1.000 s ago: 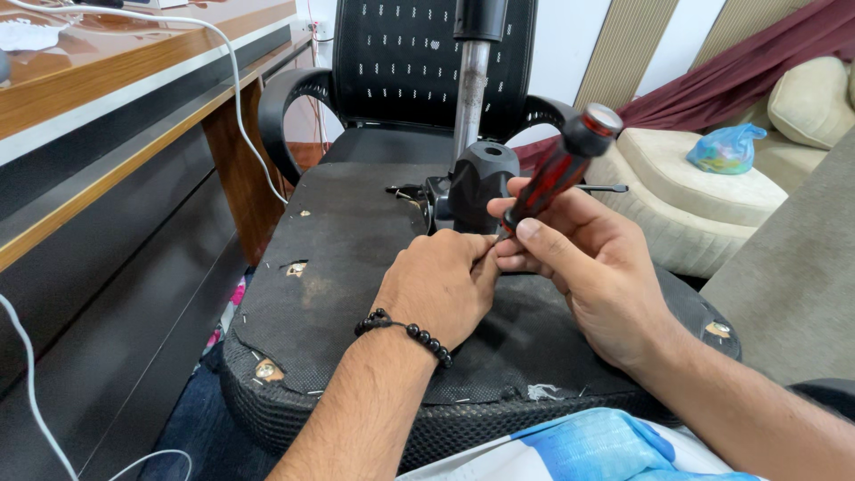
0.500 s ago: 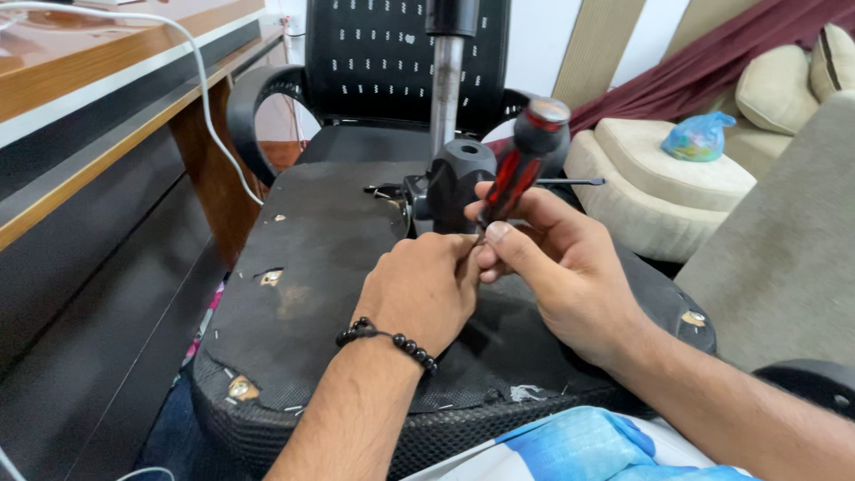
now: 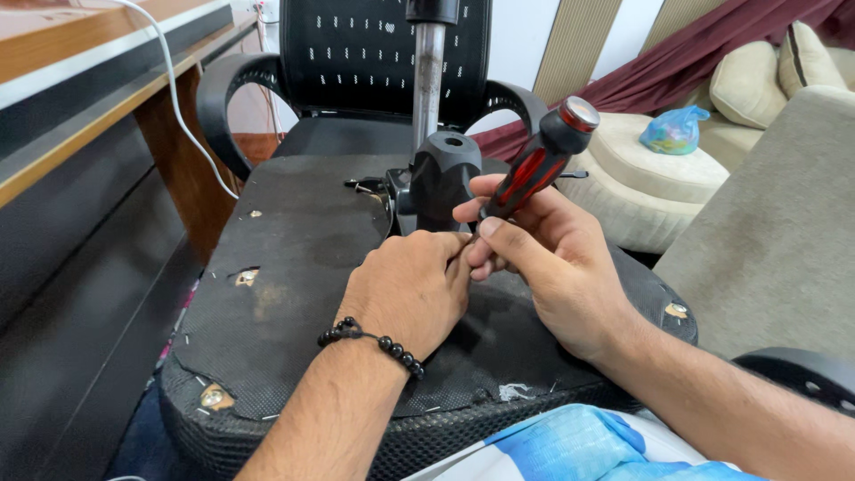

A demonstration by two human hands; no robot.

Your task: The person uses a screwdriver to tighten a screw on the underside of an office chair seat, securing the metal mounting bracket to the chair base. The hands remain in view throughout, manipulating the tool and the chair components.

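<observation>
An upturned office chair seat [image 3: 294, 267] lies in front of me, its black underside up. A black mechanism block [image 3: 443, 174] with a metal gas cylinder [image 3: 428, 80] rises from its middle. My right hand [image 3: 543, 258] grips a red and black screwdriver [image 3: 539, 160], handle tilted up to the right, its tip hidden behind my fingers. My left hand [image 3: 410, 289], with a black bead bracelet [image 3: 374, 338] on the wrist, rests fingers curled on the seat beside the tip; what it pinches is hidden.
A wooden desk [image 3: 80, 98] with a white cable [image 3: 183, 107] runs along the left. A black mesh chair [image 3: 356, 62] stands behind the seat. Beige cushions [image 3: 659, 169] with a blue-green bag [image 3: 674, 131] and a grey sofa [image 3: 775, 240] are at right. Blue cloth [image 3: 570, 445] covers my lap.
My view has moved closer and slightly down. Both hands stay at the same spot by the mechanism, the screwdriver still held at the same tilt.
</observation>
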